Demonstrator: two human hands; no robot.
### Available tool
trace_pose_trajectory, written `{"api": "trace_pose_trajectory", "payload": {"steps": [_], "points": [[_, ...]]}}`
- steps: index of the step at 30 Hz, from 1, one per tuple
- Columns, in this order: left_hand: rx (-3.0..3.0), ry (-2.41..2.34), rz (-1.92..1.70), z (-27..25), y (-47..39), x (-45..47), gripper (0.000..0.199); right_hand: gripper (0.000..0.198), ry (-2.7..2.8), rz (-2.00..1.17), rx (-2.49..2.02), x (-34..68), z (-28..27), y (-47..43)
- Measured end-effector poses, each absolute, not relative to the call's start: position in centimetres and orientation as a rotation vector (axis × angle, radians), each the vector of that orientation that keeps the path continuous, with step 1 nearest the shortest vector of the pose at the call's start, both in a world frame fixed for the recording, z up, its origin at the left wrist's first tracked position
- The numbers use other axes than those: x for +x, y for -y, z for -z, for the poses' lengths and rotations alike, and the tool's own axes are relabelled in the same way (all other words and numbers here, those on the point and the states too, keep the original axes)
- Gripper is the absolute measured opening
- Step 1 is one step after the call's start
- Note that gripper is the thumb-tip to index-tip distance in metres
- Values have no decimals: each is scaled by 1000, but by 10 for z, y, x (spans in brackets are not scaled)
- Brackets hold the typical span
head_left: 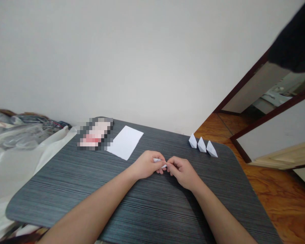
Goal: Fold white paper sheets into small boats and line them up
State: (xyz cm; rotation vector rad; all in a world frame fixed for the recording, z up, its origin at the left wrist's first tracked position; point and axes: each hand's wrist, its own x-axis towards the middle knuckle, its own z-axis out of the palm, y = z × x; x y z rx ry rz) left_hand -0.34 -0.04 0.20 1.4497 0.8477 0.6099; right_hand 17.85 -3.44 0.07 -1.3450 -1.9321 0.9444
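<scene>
Between my two hands is a small folded piece of white paper (159, 162), mostly hidden by the fingers. My left hand (149, 165) is closed around it, thumb on the near side. At the paper's right end, the thumb and forefinger of my right hand (182, 171) pinch its tip. Both hands are just above the dark table, near its middle. Three white folded paper boats (201, 145) stand in a row at the table's far right. Left of my hands lies a small stack of white paper sheets (127, 142).
The dark wood-grain table (66, 183) has rounded corners and meets a pale wall (142, 61) at the back. A pixelated flat object (95, 134) lies at the far left. Clear plastic sheeting (48, 149) bunches beyond the left edge. Wooden floor (277, 189) and a doorway are at right.
</scene>
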Motion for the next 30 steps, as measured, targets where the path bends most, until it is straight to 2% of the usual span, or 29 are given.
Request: {"api": "trace_pose_trajectory", "payload": {"steps": [10, 30], "points": [[1451, -849, -600, -4, 0, -3, 18, 19, 1894, -1014, -1333, 180, 5, 34], [1420, -825, -669, -2, -1, -4, 22, 19, 1877, -909, -1373, 183, 2, 34]]}}
